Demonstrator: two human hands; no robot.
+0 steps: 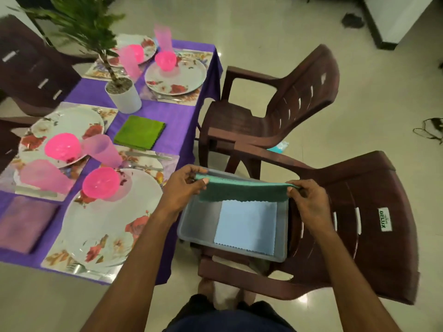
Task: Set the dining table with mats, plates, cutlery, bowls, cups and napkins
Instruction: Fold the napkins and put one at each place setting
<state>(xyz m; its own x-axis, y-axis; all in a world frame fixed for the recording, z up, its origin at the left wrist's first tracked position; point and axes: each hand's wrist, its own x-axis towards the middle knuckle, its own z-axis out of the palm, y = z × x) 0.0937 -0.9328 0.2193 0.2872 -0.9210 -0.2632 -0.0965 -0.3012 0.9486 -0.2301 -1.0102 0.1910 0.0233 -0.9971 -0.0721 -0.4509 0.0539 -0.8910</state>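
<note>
— Where is the napkin at this point?

— The teal napkin [242, 189] hangs stretched between both hands, over the far edge of the grey tray [184, 226] that sits on the seat of the near chair [374, 212]. The left hand [184, 185] pinches its left end between thumb and fingers; the right hand [305, 197] pinches its right end. The hands are well apart, with the cloth taut between them.

— And its long axis?

— It runs left to right, roughly parallel to the tray's far edge. A light blue napkin [247, 226] lies flat in the tray under it.

— Which way does it have to go?

— To the left, I judge. The table [172, 121] stands on that side, its right edge just beside the tray. A green napkin [140, 132] lies near the table's middle and a purple napkin [26, 222] at its near left corner, so two settings probably lack one.

— Which hand leads?

— The left one is nearer the table; it hovers almost over the near plate [105, 219] at the near right corner.
</note>
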